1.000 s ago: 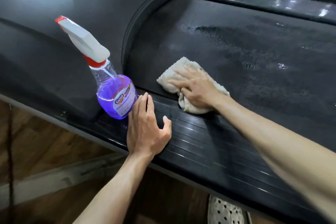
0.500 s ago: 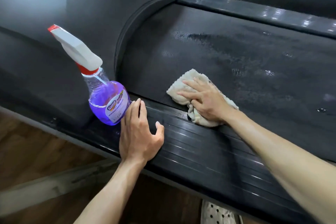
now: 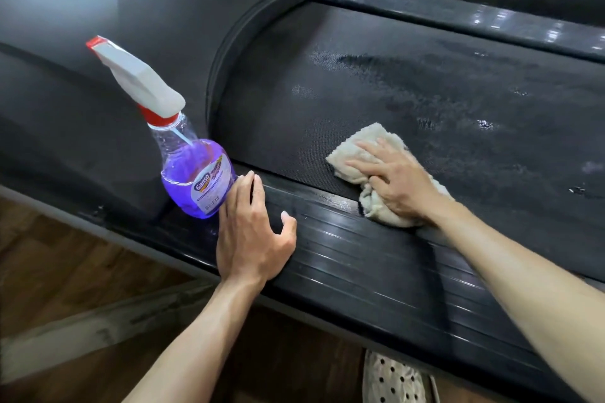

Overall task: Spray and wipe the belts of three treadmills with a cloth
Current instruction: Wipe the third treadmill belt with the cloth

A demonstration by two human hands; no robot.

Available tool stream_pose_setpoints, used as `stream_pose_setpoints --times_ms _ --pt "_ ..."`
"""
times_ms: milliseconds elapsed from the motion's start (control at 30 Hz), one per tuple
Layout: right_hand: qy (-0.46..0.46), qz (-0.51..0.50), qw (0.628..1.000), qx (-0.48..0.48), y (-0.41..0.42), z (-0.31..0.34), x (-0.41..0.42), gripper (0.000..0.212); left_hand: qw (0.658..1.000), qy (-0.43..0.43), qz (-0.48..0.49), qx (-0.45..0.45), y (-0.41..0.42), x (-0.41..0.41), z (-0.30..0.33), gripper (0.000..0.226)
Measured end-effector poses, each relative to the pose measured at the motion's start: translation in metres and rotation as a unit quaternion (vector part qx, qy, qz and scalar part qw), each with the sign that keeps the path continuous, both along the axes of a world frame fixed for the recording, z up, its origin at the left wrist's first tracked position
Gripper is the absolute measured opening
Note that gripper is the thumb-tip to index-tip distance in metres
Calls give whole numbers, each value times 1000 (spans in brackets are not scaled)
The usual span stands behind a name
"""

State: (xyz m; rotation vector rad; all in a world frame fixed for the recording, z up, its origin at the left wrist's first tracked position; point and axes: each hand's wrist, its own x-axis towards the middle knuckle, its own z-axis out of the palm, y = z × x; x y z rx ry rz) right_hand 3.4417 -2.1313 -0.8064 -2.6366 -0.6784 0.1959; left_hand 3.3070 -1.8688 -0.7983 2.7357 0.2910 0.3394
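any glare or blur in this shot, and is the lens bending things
Head view: glare streaks on the far rail and the ribbed near rail; wet patches glint on the belt; the bottle glows purple; edges bow from the wide lens; the cloth and both hands look sharp.

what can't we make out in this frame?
- Head view: the belt runs off the right edge, so its unwiped length is unknown.
- Cloth: the right hand covers its middle.
- Spray bottle: the label's small print is too small to read.
- Left hand: the palm hides its contact with the side rail.
- The other two treadmills are out of frame.
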Motion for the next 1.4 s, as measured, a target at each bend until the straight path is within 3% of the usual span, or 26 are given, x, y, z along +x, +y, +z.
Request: stream_pose_setpoints --times_ms 100,200,367,500,600,733,833,1000,1067,1167,1267,1400 --pt "-1 -55 998 -33 -7 3 32 62 1000 3 1 0 0 0 1 77" --pt "-4 -85 995 -54 38 5 51 50 1000 6 1 -2 0 -1 2 77" --pt "-13 26 1000 -10 26 2 5 58 1000 5 4 -6 -1 0 3 77" --pt "-3 -64 997 -41 -13 1 27 66 1000 6 5 -3 -1 0 0 77" --pt "2 -109 990 -88 22 4 63 58 1000 2 5 -6 -1 0 0 77" --pt "13 -38 997 -61 53 4 45 50 1000 7 5 -4 -1 1 1 78" --pt "-9 11 1000 -24 14 2 10 61 1000 7 3 -6 -1 0 2 78" --pt "3 -103 992 -73 -9 9 60 82 1000 6 2 -11 0 -1 1 78" --pt "3 -113 990 -79 15 15 77 79 1000 4 -1 -12 0 0 1 78" --pt "8 -66 995 -75 44 13 64 57 999 2 -2 -32 0 0 1 76" --pt "9 -12 998 -54 23 8 21 69 998 -21 -19 -64 0 -4 3 68" --pt "-4 -94 994 -48 -24 5 32 74 994 -32 -65 -81 -11 22 8 60"
